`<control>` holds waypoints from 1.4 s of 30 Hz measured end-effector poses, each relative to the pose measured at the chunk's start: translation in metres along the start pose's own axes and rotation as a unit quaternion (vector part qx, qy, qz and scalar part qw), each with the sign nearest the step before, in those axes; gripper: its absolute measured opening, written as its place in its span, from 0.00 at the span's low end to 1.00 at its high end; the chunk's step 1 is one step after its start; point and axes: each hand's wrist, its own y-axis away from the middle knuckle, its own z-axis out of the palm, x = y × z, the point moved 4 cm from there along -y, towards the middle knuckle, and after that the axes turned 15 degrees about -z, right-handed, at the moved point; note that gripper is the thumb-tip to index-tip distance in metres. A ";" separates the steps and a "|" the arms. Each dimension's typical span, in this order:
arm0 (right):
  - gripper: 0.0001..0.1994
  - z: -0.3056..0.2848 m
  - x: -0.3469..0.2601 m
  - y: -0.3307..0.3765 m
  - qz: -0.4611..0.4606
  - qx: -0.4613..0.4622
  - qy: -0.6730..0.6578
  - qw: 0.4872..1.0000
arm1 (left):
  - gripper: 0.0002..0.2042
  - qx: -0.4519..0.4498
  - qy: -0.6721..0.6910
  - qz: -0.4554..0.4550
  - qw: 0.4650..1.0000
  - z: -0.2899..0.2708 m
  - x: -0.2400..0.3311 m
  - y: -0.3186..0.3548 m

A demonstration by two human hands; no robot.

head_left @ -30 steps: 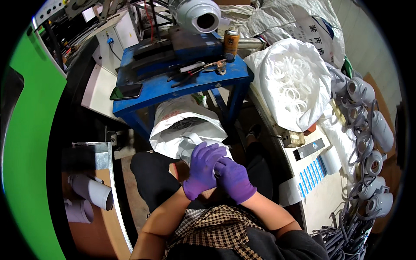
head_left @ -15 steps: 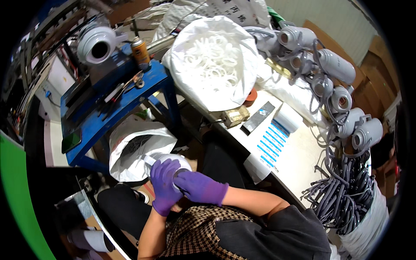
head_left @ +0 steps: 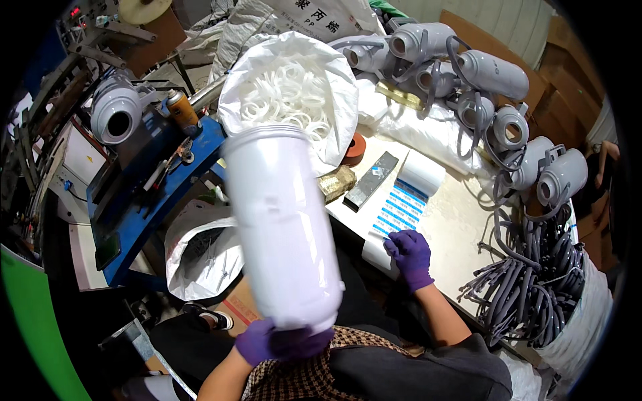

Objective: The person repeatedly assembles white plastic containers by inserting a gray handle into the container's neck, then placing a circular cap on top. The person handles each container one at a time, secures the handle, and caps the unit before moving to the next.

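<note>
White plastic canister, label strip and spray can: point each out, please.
white plastic canister (head_left: 284, 234), head view, middle of its side wall
label strip (head_left: 396, 210), head view, blue-printed stretch
spray can (head_left: 182, 110), head view, orange body

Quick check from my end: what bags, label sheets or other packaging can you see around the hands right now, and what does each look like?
Label strip: white backing with blue stickers, on the table, right hand at its near end.
Label roll: white, at the strip's far end.
Open bag: white, full of white rings, behind the white canister held by the left hand.
Woven sack: white, open, by the blue stand.
</note>
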 end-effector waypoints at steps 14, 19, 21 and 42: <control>0.12 -0.033 -0.054 -0.071 -0.085 0.120 -0.100 0.984 | 0.40 -0.064 0.223 -0.131 0.964 0.008 0.060 -0.049; 0.06 -0.022 -0.081 -0.203 -0.082 -0.005 -0.290 0.954 | 0.32 0.004 0.055 -0.066 0.996 0.017 0.055 -0.056; 0.07 0.004 -0.075 -0.219 -0.040 -0.065 -0.325 0.943 | 0.29 0.037 0.079 -0.081 0.993 0.023 0.054 -0.057; 0.15 0.081 -0.206 -0.290 -0.059 -0.076 -0.498 0.862 | 0.56 -0.068 0.395 -0.732 -0.551 0.028 -0.037 0.102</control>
